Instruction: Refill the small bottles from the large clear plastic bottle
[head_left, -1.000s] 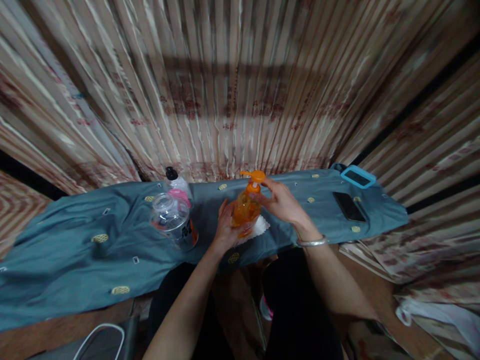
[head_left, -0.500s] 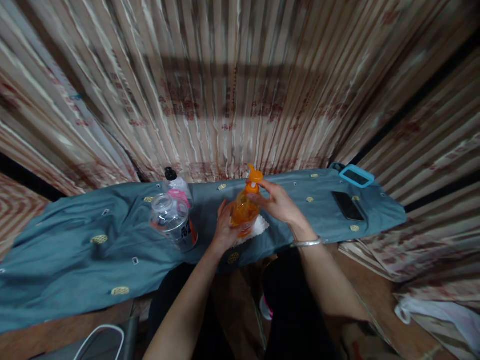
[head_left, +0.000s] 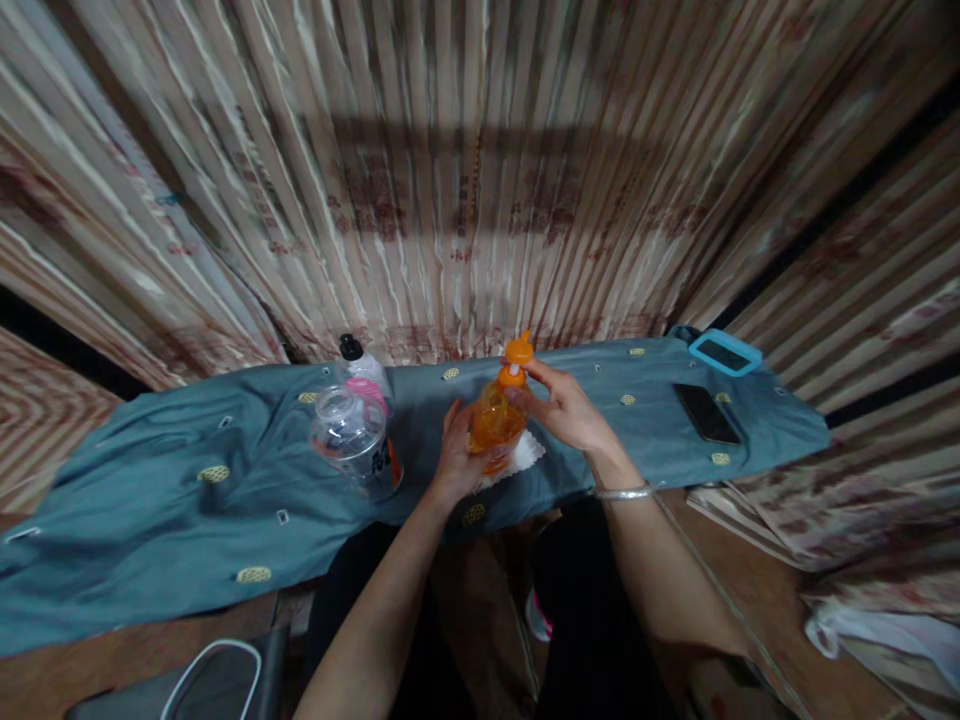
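In the head view, the bench [head_left: 157, 500] carries one orange pump bottle [head_left: 495, 420], one clear jar [head_left: 352, 440], one black-capped bottle [head_left: 365, 368], one dark phone [head_left: 706, 413], one blue-framed object [head_left: 725, 353] and one white mat [head_left: 529, 454]. Of the two hands, the left hand [head_left: 456, 455] is curved around the pump bottle's body; the right hand [head_left: 564, 408] is partly closed, thumb and fingers at the orange pump head [head_left: 519, 350]. The pump bottle is see-through with amber contents, pump end up, nozzle toward the curtain [head_left: 465, 180], over the mat; whether it rests there is unclear.
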